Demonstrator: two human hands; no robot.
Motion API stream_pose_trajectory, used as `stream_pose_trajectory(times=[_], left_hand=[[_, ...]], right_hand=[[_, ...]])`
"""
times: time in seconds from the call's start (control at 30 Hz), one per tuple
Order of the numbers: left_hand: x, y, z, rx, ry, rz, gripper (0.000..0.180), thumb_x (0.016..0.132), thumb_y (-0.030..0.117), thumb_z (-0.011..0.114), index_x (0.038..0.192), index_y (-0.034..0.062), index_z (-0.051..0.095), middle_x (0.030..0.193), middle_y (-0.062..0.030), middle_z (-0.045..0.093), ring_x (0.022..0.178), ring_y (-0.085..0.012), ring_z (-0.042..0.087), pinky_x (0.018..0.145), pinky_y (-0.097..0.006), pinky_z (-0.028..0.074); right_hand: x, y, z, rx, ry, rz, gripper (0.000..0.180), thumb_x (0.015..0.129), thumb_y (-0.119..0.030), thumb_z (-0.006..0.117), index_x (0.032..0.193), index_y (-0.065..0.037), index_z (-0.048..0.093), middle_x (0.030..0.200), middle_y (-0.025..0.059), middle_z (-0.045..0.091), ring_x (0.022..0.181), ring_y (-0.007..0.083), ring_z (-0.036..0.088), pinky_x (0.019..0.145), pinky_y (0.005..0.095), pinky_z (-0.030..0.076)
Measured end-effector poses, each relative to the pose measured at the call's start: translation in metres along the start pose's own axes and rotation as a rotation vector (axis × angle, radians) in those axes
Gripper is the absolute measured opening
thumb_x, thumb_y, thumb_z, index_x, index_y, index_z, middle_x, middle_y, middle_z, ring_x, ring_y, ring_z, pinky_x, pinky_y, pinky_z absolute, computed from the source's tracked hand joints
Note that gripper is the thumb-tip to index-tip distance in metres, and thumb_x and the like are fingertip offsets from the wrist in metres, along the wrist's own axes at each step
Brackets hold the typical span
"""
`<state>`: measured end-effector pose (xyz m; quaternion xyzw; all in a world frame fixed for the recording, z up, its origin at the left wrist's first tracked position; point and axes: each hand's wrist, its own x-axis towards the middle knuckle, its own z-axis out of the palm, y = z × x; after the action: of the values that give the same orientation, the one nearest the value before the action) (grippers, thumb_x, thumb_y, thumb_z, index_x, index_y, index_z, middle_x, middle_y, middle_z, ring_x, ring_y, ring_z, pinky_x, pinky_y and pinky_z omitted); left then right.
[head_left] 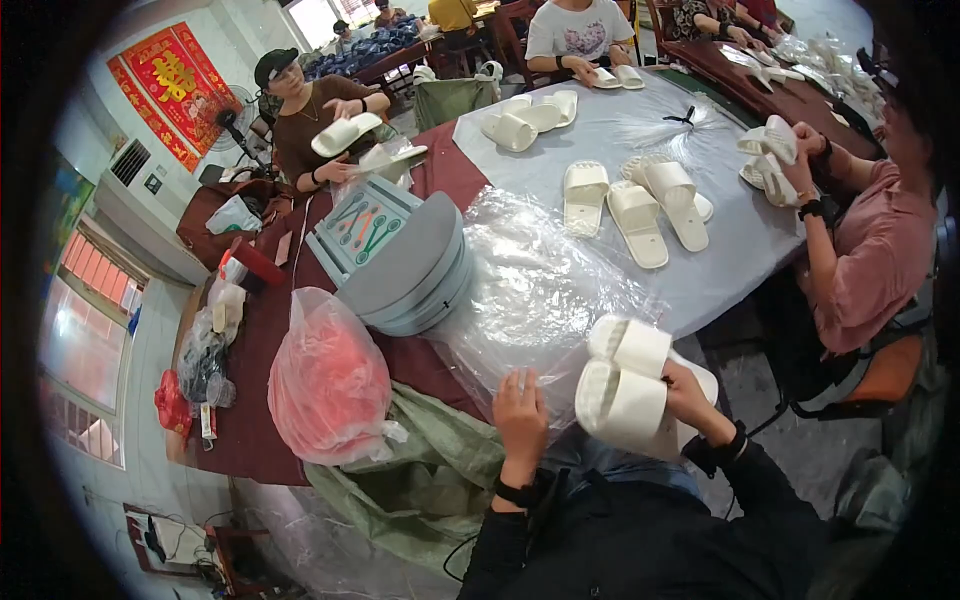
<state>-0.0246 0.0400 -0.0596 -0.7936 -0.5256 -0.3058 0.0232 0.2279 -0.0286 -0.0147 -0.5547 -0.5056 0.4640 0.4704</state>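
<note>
A pair of white slide slippers (625, 400) is in my right hand (697, 402), held by the edge near my lap, one slipper beside the other. My fingers wrap round their right side, partly hidden. My left hand (520, 412) lies with its fingers stretched out at the near edge of a pile of clear plastic bags (535, 290). Whether it pinches a bag's edge is not visible. Beyond the bags, several more white slippers (640, 222) rest on the pale table cover (720, 280).
A grey stacked plastic unit (410, 265) stands left of the bags. Near it sits a pink-red bundle in clear plastic (330, 385), above a green woven sack (425, 450). Co-workers handle slippers: a person in pink (860, 220) at right, another in brown (300, 110) at far left.
</note>
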Motion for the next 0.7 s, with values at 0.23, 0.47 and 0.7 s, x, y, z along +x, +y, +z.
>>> stream_pose_trajectory(times=[0.23,0.47,0.7], left_hand=[[0.012,0.003,-0.006,-0.356,0.026,-0.055,0.033,0.092,0.016,0.047,0.123,0.0082,0.053,0.128,-0.0143,0.049,0.119,-0.0332,0.044,0.097,-0.045,0.033],[0.005,-0.001,-0.016,-0.502,0.017,-0.15,0.034,0.095,0.019,0.041,0.125,0.0089,0.052,0.13,-0.0126,0.048,0.123,-0.0329,0.04,0.102,-0.048,0.024],[0.004,0.001,-0.018,-0.476,-0.019,-0.061,0.035,0.092,0.012,0.046,0.126,0.0082,0.052,0.135,-0.0157,0.043,0.125,-0.0393,0.036,0.103,-0.049,0.026]], right_hand=[[-0.003,0.006,0.009,0.064,-0.691,-0.091,0.037,0.085,-0.014,0.063,0.119,-0.002,0.055,0.117,0.0076,0.058,0.108,0.0157,0.052,0.092,0.0313,0.041],[0.001,0.016,0.021,0.256,-0.69,0.074,0.037,0.086,-0.017,0.063,0.118,0.0,0.055,0.112,0.0066,0.06,0.102,0.0114,0.053,0.089,0.0284,0.042],[0.017,0.028,0.029,-0.12,-0.373,-0.155,0.032,0.085,-0.018,0.059,0.114,-0.005,0.059,0.108,0.0129,0.062,0.093,0.0246,0.06,0.08,0.0327,0.046]])
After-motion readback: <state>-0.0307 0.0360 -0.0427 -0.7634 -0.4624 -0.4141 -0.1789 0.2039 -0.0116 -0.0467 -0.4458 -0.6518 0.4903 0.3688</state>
